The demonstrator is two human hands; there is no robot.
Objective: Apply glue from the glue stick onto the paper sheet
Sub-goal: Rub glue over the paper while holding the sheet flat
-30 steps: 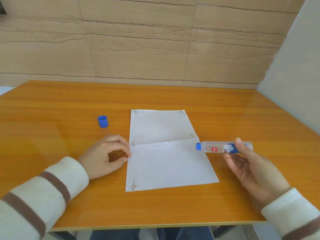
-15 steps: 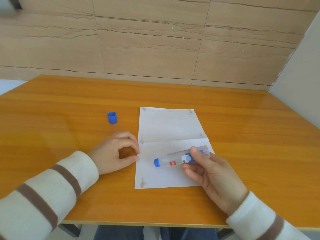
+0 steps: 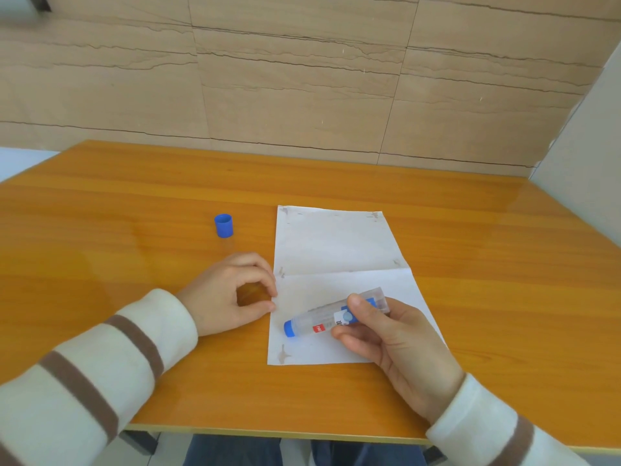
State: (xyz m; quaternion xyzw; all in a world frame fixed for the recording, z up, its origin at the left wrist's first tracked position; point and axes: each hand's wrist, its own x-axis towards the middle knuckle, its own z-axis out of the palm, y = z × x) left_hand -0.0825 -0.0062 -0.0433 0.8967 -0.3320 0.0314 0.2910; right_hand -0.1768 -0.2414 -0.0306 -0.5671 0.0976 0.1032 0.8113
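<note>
Head view: the right hand has its fingers clamped on the glue stick, low over the paper sheet at frame centre. The left hand, fingers curled together, presses the sheet's left edge on the bench. 1 blue cap stands upper left.

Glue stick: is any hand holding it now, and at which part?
Yes. The right hand holds the glue stick near its clear rear end; the blue tip points at the paper.

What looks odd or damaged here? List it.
The paper has brownish smudges at its corners and edges, plus a crease across the middle. The cap stands apart on the table, off the glue stick. Nothing spilled.
</note>
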